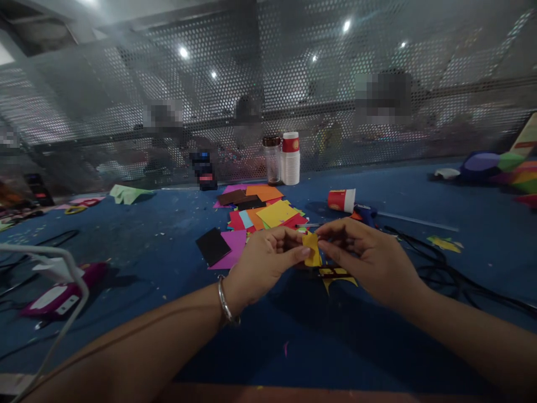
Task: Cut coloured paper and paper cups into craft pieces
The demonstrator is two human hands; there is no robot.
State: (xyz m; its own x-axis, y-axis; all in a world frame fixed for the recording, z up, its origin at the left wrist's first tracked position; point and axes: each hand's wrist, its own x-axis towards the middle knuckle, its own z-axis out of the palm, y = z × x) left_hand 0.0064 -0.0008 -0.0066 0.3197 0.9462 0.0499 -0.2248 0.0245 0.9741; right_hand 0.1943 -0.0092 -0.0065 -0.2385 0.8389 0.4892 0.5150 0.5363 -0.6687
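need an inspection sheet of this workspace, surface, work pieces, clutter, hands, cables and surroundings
Surface: blue tabletop, small scraps scattered
Job's things: yellow piece held above the table; coloured paper sheets piled beyond
Clutter: red-and-white cup on its side; stacked cups beside a clear jar; magenta power strip at left
Hands: left hand pinches the yellow piece; right hand has fingertips at its edge, grip unclear
Cables: black cable loops at right; others at left
Surroundings: perforated screen behind, blurred shapes beyond
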